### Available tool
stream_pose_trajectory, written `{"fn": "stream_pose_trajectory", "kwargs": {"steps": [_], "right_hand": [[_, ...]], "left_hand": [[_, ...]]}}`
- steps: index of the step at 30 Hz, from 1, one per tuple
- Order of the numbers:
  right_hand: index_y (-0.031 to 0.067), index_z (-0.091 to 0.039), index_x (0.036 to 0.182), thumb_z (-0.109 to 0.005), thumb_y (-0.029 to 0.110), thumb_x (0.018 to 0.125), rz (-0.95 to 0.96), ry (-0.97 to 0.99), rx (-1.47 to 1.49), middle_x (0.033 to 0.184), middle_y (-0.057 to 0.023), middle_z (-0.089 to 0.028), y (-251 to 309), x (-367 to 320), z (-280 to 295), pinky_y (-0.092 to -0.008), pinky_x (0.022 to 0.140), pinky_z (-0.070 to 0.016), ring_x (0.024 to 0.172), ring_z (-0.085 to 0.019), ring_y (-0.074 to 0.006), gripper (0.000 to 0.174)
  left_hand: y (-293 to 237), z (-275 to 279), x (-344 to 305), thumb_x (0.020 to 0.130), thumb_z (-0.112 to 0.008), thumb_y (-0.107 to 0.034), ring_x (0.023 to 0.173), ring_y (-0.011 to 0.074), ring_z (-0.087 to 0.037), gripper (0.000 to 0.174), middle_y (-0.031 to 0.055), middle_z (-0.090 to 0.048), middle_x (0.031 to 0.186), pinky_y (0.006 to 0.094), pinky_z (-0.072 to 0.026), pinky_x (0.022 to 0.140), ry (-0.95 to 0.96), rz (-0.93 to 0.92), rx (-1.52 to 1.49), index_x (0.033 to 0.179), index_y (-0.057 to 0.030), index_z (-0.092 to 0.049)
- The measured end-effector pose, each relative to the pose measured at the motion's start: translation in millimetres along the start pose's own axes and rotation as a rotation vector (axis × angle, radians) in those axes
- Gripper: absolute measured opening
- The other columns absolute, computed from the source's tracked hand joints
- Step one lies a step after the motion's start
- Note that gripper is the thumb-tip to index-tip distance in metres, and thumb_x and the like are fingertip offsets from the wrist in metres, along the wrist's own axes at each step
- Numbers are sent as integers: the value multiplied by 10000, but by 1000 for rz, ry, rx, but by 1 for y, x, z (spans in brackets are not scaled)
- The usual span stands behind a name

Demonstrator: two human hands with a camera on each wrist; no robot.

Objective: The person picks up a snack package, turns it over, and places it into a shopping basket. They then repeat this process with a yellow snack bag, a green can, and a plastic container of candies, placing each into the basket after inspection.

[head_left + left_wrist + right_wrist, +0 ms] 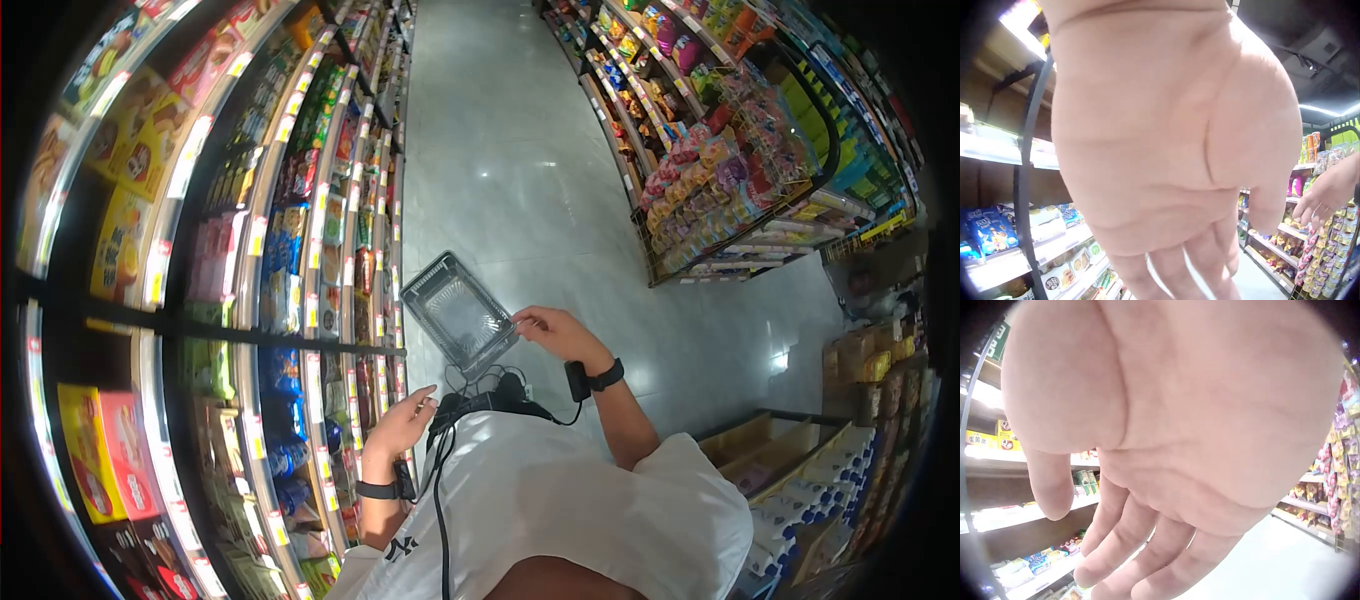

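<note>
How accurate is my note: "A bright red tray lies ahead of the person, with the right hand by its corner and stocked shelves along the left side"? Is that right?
The colour is wrong: the tray is black, as the head view shows. The right hand by its corner and the stocked shelves along the left stand as noted.

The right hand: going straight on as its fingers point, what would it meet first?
Probably the stocked shelves: in the head view the right hand points toward them across the dark-rimmed tray, which seems to lie lower, though depth is unclear.
</note>
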State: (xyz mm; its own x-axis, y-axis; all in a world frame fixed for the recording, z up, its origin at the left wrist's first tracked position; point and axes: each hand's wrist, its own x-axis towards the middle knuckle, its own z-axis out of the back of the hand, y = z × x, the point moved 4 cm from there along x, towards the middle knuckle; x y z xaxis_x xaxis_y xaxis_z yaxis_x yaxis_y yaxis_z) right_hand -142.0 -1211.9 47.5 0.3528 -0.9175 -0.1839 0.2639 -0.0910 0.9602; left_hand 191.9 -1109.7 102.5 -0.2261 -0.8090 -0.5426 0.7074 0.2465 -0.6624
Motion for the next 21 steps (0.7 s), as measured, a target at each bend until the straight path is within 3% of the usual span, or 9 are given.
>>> {"fn": "stream_pose_trajectory", "kwargs": {"steps": [5,9,12,16,20,21], "right_hand": [[14,-672,1298,-613,156,1060,-86,54,9,1057,-54,-745,-16,0,7,-284,901,-539,985,-683,-122,283],[19,-691,1276,-632,189,1047,-115,-35,271,1060,-62,-754,-39,0,25,-297,884,-555,963,-700,-141,291],[14,-685,1283,-618,176,1054,-125,-132,311,1083,-79,-754,-53,9,51,-308,900,-555,982,-698,-155,287],[8,-679,1292,-606,172,1059,-160,-226,253,1084,-92,-752,-45,38,85,-313,901,-554,972,-691,-159,294],[1,-675,1296,-607,175,1056,-158,-314,239,1080,-91,-751,-27,85,99,-317,902,-552,977,-689,-161,304],[-1,-674,1296,-607,174,1055,-169,-325,224,1078,-90,-751,-16,99,104,-317,902,-551,978,-689,-161,306]], "left_hand": [[-22,8,41,1067,-590,-305,978,351,-719,462,203,-747,1088,405,-546,897,56,-33,-11,1446,-40,-594],[-20,14,74,1069,-577,-327,1071,371,-723,466,237,-740,1180,409,-545,952,77,-83,-21,1435,-41,-609],[-20,26,100,1081,-586,-361,896,243,-688,496,199,-738,1023,364,-533,843,107,-115,72,1460,-41,-587],[-39,56,138,1069,-557,-367,1155,409,-696,508,265,-716,1245,418,-532,997,195,-59,44,1450,-32,-588],[-27,88,197,1065,-557,-371,1184,418,-682,515,272,-697,1285,432,-529,1012,161,-176,68,1452,-34,-587],[-43,106,201,1064,-554,-370,1206,425,-670,517,274,-691,1297,437,-522,1028,166,-129,92,1453,-30,-586]]}}
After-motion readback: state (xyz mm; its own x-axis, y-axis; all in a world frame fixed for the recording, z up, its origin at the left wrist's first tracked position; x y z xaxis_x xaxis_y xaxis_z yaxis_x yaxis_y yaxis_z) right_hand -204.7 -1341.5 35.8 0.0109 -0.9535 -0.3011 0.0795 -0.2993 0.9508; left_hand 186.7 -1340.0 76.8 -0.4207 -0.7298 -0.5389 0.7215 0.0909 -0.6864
